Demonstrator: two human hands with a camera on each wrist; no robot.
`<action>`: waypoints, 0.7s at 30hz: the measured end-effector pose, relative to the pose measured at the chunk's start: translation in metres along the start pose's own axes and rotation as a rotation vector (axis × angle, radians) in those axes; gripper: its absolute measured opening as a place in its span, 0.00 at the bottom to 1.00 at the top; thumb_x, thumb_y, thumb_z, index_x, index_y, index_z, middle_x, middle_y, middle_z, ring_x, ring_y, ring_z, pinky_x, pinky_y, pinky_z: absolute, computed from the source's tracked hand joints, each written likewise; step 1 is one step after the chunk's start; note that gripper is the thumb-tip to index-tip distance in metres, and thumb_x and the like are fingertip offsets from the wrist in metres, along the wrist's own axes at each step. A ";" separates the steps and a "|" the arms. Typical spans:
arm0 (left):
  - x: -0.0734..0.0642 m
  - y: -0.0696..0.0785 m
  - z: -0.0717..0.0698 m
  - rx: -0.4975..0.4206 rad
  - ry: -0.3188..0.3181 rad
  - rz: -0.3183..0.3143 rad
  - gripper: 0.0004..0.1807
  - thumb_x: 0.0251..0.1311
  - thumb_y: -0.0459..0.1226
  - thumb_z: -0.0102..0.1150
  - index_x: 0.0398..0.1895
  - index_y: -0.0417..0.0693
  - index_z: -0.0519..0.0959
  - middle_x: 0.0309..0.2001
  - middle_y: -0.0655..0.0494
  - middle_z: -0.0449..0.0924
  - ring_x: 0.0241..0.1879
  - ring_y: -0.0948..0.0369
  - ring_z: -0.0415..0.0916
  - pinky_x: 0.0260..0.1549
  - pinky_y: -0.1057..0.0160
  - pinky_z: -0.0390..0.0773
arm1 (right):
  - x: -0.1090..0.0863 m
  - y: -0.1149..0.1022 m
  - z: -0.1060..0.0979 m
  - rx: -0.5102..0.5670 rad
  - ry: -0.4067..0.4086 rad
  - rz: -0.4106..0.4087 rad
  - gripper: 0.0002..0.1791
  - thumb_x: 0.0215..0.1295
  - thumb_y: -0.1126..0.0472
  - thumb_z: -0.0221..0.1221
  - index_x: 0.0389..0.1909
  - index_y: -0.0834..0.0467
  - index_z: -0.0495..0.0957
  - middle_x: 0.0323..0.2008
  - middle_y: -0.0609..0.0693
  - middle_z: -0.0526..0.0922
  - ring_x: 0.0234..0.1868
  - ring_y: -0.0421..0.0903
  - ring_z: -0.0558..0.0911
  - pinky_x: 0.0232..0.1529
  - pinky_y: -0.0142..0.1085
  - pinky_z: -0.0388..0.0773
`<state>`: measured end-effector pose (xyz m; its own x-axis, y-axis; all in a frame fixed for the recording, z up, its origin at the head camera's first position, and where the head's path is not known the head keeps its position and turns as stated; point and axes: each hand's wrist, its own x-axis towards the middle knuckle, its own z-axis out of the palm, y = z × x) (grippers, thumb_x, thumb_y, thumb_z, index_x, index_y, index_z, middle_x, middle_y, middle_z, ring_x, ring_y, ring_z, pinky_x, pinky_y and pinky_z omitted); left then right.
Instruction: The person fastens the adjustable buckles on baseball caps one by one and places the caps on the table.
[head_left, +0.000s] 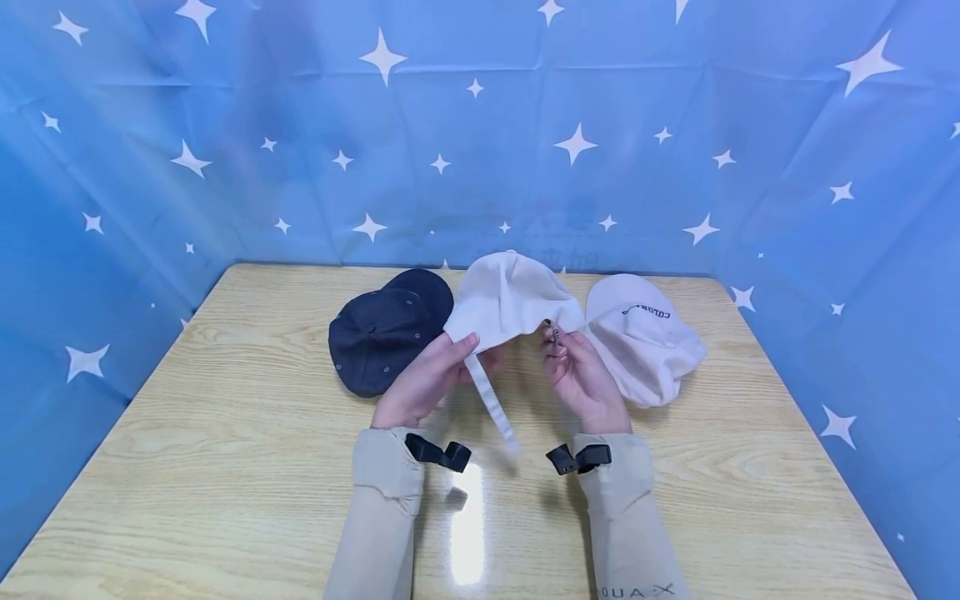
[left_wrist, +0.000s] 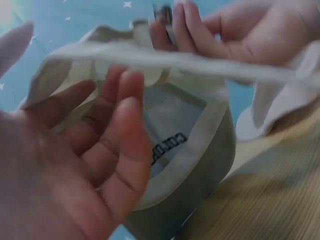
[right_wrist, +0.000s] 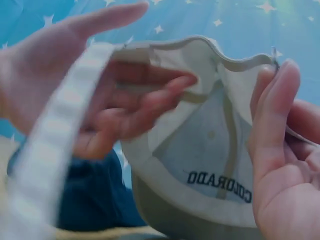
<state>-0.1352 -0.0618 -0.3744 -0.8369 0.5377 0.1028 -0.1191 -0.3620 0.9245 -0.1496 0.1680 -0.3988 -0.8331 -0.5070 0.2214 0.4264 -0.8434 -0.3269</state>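
Observation:
A white cap [head_left: 513, 296] is held up over the table, its back opening toward me. My left hand [head_left: 420, 379] grips the cap's left edge, with the thumb outside and the fingers inside the opening. From that side a loose white strap [head_left: 491, 400] hangs down. With thumb and fingers my right hand [head_left: 588, 383] pinches a small metal buckle [left_wrist: 164, 19] at the cap's right edge. Dark COLORADO lettering [right_wrist: 220, 186] shows reversed on the inside of the cap.
A dark navy cap [head_left: 375, 342] lies left of the held cap. To the right, a second white cap [head_left: 645, 342] with lettering lies on the wooden table [head_left: 225, 467]. A blue star-patterned cloth [head_left: 480, 125] hangs behind and at the sides.

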 end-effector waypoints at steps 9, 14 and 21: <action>-0.005 0.002 -0.002 0.300 -0.011 -0.103 0.18 0.53 0.41 0.60 0.42 0.41 0.68 0.29 0.50 0.70 0.23 0.55 0.66 0.24 0.62 0.70 | 0.003 0.004 -0.001 0.391 -0.046 0.093 0.10 0.70 0.65 0.38 0.37 0.66 0.66 0.32 0.55 0.70 0.24 0.44 0.70 0.25 0.25 0.64; -0.003 0.000 -0.001 0.396 -0.029 -0.129 0.18 0.49 0.43 0.64 0.38 0.42 0.72 0.30 0.52 0.73 0.29 0.45 0.68 0.30 0.53 0.73 | 0.003 0.004 0.001 0.432 -0.033 0.069 0.12 0.70 0.63 0.37 0.40 0.67 0.65 0.33 0.56 0.71 0.25 0.45 0.70 0.25 0.26 0.65; 0.002 -0.004 -0.001 0.374 -0.062 -0.111 0.18 0.54 0.44 0.59 0.37 0.37 0.80 0.38 0.50 0.80 0.29 0.54 0.69 0.30 0.59 0.71 | 0.005 0.004 0.002 0.434 -0.098 -0.001 0.12 0.69 0.63 0.41 0.43 0.67 0.67 0.36 0.56 0.75 0.26 0.45 0.73 0.27 0.27 0.70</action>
<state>-0.1372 -0.0600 -0.3787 -0.7948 0.6068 0.0059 0.0053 -0.0027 1.0000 -0.1511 0.1615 -0.3974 -0.8051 -0.5029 0.3144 0.5514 -0.8299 0.0845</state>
